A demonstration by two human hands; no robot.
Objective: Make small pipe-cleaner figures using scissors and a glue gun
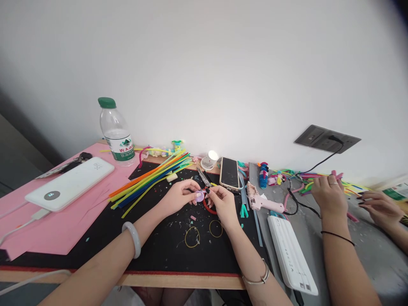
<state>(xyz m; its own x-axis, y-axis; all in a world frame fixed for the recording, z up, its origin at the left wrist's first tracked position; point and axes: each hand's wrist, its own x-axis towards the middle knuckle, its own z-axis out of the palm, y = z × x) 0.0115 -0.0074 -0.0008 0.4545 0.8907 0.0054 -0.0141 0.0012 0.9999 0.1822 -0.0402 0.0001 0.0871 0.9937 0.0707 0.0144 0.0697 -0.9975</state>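
Observation:
My left hand (pixel 181 196) pinches a small round lilac piece (pixel 199 196) between thumb and fingers; its exact kind is too small to make out. My right hand (pixel 224 206) meets it there, thumb and fingertips closed at the piece's right edge. Partly behind my right fingers lies a red ring-like object (pixel 208 208). Scissors (pixel 204 176) rest just beyond my hands. Two thin yellowish loops, a left loop (pixel 192 237) and a right loop (pixel 216 228), lie on the black mat (pixel 153 250) below, among small scraps.
Coloured pipe cleaners (pixel 149 182) lie left of my hands, near a water bottle (pixel 117 136) and white power bank (pixel 70 182). A paper cup (pixel 209 160), phone (pixel 230 173) and glue gun (pixel 264 204) stand or lie right. Another person's hands (pixel 330 197) work at far right beside a white power strip (pixel 291 255).

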